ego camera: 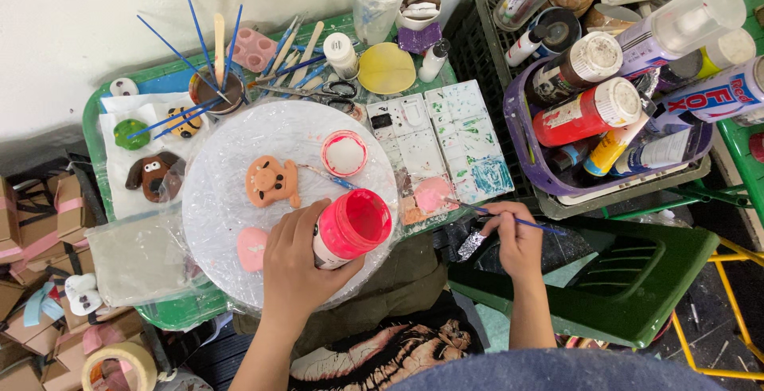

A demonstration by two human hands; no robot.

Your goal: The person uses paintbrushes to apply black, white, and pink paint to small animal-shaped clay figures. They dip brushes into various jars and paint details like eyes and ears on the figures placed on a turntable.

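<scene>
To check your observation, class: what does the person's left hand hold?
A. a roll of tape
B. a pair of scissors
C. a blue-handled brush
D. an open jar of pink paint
D: the left hand wraps around the open jar of pink paint, tilted over the round white board.

The left hand (296, 260) wraps round the pink paint jar (348, 229), so the jar's near side and label are covered, and the fingertips are out of sight behind it. Both forearms run off the bottom edge, and the right hand (517, 240) hides the middle of the thin blue brush (509, 217), whose tip is too fine to make out against the paint palette (442, 148). The purple basket (549, 170) of bottles is cut off at the right edge.
</scene>
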